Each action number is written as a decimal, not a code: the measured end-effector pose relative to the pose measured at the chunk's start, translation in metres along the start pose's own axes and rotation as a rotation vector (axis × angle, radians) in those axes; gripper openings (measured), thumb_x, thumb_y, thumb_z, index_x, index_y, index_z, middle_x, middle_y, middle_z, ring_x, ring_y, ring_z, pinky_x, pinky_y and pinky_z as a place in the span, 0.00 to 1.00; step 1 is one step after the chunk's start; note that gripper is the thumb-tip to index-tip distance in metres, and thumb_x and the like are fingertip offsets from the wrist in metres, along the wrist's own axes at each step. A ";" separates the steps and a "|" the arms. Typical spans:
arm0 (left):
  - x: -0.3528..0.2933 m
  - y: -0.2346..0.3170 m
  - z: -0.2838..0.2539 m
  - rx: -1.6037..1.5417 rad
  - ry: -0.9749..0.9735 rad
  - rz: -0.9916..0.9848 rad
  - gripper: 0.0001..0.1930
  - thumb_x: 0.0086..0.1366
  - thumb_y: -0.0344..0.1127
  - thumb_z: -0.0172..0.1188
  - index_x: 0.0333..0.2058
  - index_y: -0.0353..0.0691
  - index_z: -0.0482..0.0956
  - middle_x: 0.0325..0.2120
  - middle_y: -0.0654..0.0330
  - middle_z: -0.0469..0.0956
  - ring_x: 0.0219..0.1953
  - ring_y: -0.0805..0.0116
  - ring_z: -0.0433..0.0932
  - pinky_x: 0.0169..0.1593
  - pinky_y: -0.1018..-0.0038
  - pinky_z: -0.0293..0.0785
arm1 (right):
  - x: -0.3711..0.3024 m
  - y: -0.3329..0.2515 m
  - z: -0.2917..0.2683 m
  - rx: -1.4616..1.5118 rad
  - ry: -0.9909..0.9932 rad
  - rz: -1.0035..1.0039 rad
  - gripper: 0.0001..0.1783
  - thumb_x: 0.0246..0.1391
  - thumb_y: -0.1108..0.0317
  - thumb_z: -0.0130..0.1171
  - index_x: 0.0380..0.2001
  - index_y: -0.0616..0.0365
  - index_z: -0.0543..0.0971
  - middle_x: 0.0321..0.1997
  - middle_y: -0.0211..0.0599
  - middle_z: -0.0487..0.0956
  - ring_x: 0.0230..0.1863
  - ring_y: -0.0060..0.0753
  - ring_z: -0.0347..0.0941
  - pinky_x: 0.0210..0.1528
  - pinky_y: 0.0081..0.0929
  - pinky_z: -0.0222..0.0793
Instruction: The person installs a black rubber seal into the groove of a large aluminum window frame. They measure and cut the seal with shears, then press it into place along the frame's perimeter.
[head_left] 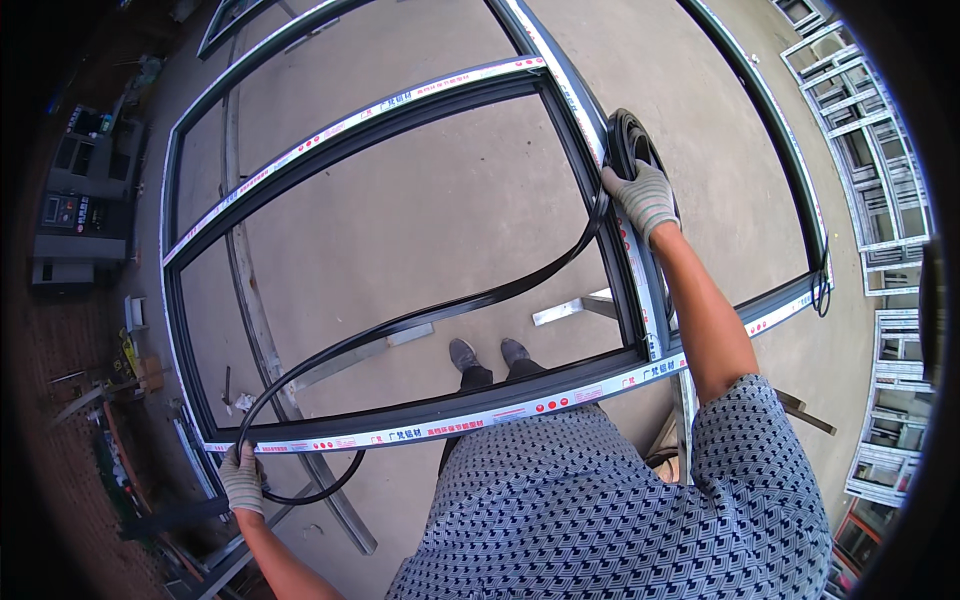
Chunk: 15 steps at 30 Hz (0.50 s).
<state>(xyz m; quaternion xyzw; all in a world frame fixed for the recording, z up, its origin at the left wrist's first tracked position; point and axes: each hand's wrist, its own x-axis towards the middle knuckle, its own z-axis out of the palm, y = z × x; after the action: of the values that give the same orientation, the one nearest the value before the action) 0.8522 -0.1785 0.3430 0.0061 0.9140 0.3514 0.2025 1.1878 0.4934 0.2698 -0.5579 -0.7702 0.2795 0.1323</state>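
Note:
A large metal window frame point(600, 392), dark inside with printed white film on its faces, lies in front of me at about waist height. My right hand point(642, 196), in a striped knit glove, is closed on a coil of black rubber sealing strip point(628, 138) above the frame's middle bar. From the coil a long loose run of strip point(470, 304) sags leftward across the near pane opening. At the near left corner my left hand point(243, 478), gloved too, pinches this strip against the frame's edge. A loop of strip hangs just below that corner.
Metal support rails point(262, 330) run beneath the frame. Stacked frames point(870, 150) line the right side. Grey machinery point(85, 215) and scattered materials stand at the left. Below, my shoes show through the near opening. A thin black loop point(821, 292) hangs at the right corner.

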 end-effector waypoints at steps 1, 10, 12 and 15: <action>0.007 -0.005 0.004 -0.004 -0.011 -0.014 0.12 0.69 0.45 0.61 0.35 0.43 0.78 0.13 0.71 0.67 0.13 0.82 0.63 0.16 0.81 0.58 | -0.003 -0.005 -0.001 0.013 -0.028 0.032 0.29 0.50 0.48 0.64 0.44 0.64 0.82 0.36 0.50 0.84 0.39 0.45 0.82 0.47 0.37 0.73; 0.043 -0.016 0.048 -0.069 -0.056 -0.077 0.18 0.68 0.52 0.61 0.37 0.40 0.79 0.12 0.72 0.64 0.11 0.82 0.59 0.14 0.80 0.57 | -0.002 -0.006 0.002 -0.124 -0.003 0.076 0.27 0.52 0.45 0.61 0.39 0.61 0.82 0.32 0.51 0.84 0.37 0.50 0.81 0.45 0.42 0.74; 0.044 -0.023 0.056 -0.124 -0.082 -0.103 0.20 0.69 0.53 0.59 0.38 0.39 0.79 0.12 0.72 0.63 0.11 0.82 0.58 0.14 0.80 0.58 | -0.001 0.001 0.009 -0.144 0.023 0.061 0.24 0.53 0.47 0.62 0.40 0.59 0.81 0.31 0.48 0.84 0.35 0.48 0.81 0.43 0.41 0.75; 0.043 -0.050 0.062 -0.167 -0.074 -0.150 0.20 0.69 0.53 0.59 0.38 0.40 0.79 0.12 0.71 0.63 0.10 0.81 0.57 0.14 0.80 0.57 | -0.007 -0.003 0.018 -0.253 0.034 0.009 0.21 0.54 0.50 0.61 0.39 0.57 0.81 0.29 0.48 0.83 0.34 0.50 0.81 0.40 0.43 0.75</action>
<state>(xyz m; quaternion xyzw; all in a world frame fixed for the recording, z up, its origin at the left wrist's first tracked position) 0.8421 -0.1703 0.2534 -0.0662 0.8713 0.4100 0.2614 1.1786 0.4806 0.2576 -0.5781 -0.7945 0.1712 0.0725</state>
